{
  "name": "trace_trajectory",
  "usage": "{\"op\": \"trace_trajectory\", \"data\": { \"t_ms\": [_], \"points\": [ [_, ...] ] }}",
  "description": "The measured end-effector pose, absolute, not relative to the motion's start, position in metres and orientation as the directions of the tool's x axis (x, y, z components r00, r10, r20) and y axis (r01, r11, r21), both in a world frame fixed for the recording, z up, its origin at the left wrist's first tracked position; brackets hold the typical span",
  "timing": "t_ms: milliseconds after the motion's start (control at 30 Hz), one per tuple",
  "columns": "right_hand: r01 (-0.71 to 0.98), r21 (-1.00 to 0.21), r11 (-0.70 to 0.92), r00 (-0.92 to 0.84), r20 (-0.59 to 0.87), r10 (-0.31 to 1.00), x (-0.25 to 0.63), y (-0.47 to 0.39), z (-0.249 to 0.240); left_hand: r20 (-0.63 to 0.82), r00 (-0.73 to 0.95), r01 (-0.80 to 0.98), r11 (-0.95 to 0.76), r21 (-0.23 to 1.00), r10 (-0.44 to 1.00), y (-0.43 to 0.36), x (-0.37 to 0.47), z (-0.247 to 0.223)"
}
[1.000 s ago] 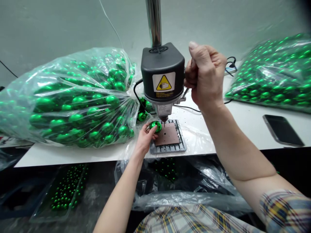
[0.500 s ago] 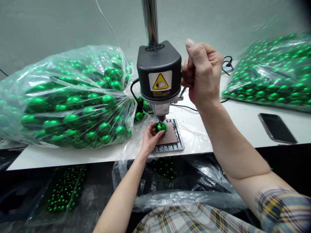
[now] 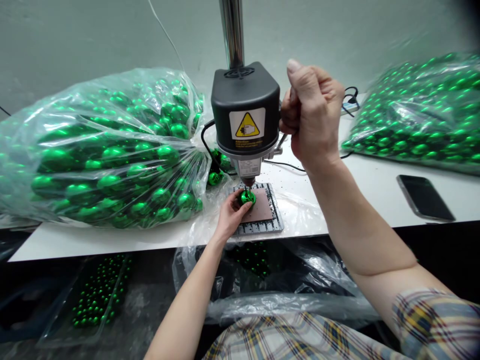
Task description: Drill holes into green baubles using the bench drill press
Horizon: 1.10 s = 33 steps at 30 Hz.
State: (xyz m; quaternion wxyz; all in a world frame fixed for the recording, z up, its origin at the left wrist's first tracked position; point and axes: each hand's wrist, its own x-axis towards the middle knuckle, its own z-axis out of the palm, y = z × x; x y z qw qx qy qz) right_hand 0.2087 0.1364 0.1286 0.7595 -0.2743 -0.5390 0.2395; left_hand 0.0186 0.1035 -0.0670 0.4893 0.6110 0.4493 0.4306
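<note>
Head view: the green ball [image 3: 248, 199] now sits under the drill chuck [image 3: 249, 183], grasped by the left hand [image 3: 229, 215]
A second ago the ball was left of the bit [image 3: 248, 190], at the edge of the pinkish board [image 3: 264, 206], whose hole showed; now it is over the board and hides that hole, so the work seems to have passed from bringing the ball in to having it lined up below the bit. The left thumb and fingers curl round the ball from its left and near sides. The right hand [image 3: 317, 117] stays clenched, apparently round the lever [image 3: 284, 139] beside the drill press [image 3: 245, 87], its grip partly hidden; whether the bit touches the ball cannot be told
</note>
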Motion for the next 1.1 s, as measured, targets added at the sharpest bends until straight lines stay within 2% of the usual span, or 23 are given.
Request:
{"op": "trace_trajectory", "data": {
  "t_ms": [167,267,633,800,1100],
  "points": [
    [-0.062,-0.687,0.724,0.305,0.677,0.67,0.206,0.132,0.132,0.344,0.239,0.306,-0.407,0.861,0.908,0.095,0.026,-0.07],
    [-0.066,-0.699,0.712,0.324,0.66,0.678,0.202,0.127,0.135,0.407,0.201,0.381,-0.454,0.805,0.891,0.093,0.031,-0.071],
    [-0.068,-0.683,0.727,0.349,0.667,0.658,0.197,0.12,0.137,0.318,0.117,0.349,-0.339,0.874,0.941,0.098,0.03,-0.073],
    [-0.074,-0.569,0.819,0.402,0.734,0.547,0.192,0.104,0.124,0.285,0.111,0.312,-0.305,0.9,0.952,0.096,0.032,-0.074],
    [0.059,-0.4,0.915,0.383,0.855,0.349,0.185,0.081,0.081,0.274,0.109,0.332,-0.295,0.896,0.955,0.096,0.032,-0.074]
  ]
}}
